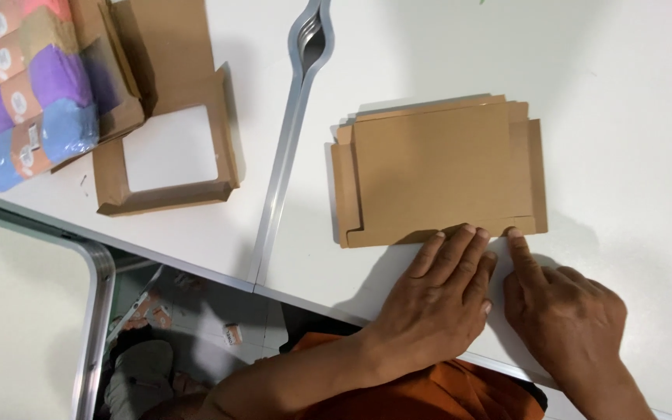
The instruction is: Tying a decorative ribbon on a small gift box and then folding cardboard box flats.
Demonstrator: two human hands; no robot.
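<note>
A flat brown cardboard box blank (435, 173) lies on the white table (631, 117), its flaps folded in. My left hand (439, 299) rests flat on the table with its fingertips pressing the blank's near edge. My right hand (565, 311) is beside it, the index finger stretched out and touching the same edge near the right corner, the other fingers curled. Neither hand holds anything.
At the left lies a brown box lid with a clear window (166, 149). Beyond it is a pack of coloured yarn skeins (29, 93) in an open brown box. A metal seam (285, 148) splits the table. The table's front edge runs just below my hands.
</note>
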